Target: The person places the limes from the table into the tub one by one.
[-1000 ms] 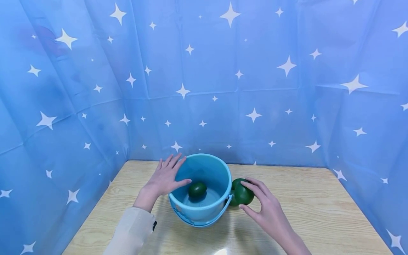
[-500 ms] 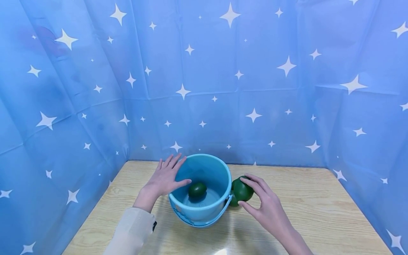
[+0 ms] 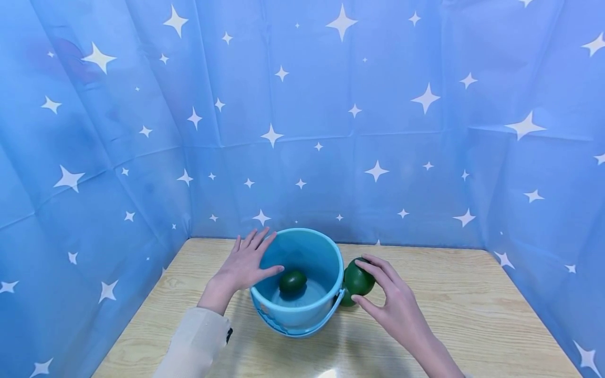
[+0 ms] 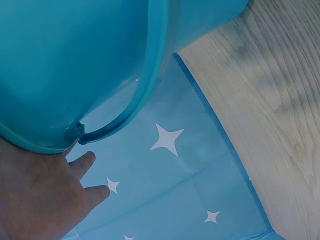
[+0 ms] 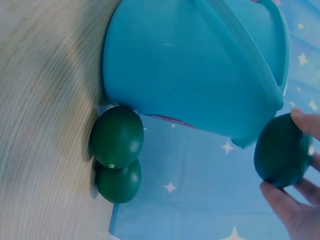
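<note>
A light-blue bucket (image 3: 302,316) stands upright on the table, with one dark green avocado (image 3: 292,282) lying inside. My left hand (image 3: 243,266) rests at its left rim, fingers spread and straight, thumb over the opening; the left wrist view shows this hand (image 4: 42,192) against the rim. Between thumb and fingertips, my right hand (image 3: 394,299) pinches another avocado (image 5: 283,151), raised beside the bucket near rim height. Below it, two more avocados (image 5: 117,136) sit touching on the table by the bucket's base, mostly hidden by the held one in the head view.
The wooden table (image 3: 454,304) carries the bucket, whose handle (image 3: 314,329) hangs down along the front. A blue curtain (image 3: 321,115) with white stars surrounds the table at the back and both sides.
My right hand has lifted its avocado slightly and brought it a little left, toward the bucket. The left hand and the bucket stay where they were.
</note>
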Demonstrator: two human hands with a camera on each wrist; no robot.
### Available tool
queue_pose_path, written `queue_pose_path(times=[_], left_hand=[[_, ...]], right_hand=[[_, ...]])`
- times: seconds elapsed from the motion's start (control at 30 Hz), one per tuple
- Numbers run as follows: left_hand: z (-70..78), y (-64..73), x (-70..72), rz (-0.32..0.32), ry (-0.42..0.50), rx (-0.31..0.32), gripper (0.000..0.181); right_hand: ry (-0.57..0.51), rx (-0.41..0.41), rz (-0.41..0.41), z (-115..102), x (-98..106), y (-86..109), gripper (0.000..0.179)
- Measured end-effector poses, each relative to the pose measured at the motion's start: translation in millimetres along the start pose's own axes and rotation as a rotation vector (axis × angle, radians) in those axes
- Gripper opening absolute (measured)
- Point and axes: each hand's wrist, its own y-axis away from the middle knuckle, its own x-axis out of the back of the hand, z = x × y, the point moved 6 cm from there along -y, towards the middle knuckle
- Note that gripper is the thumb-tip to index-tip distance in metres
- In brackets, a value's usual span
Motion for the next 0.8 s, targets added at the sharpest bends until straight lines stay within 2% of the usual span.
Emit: queue_pose_path(times=[0.8], left_hand=[[1.0, 1.7, 1.4, 0.021, 0.004, -0.013, 0.086]], right_hand=[[-0.016, 0.021, 0.025, -5.4, 3.9, -6.1, 0.074]])
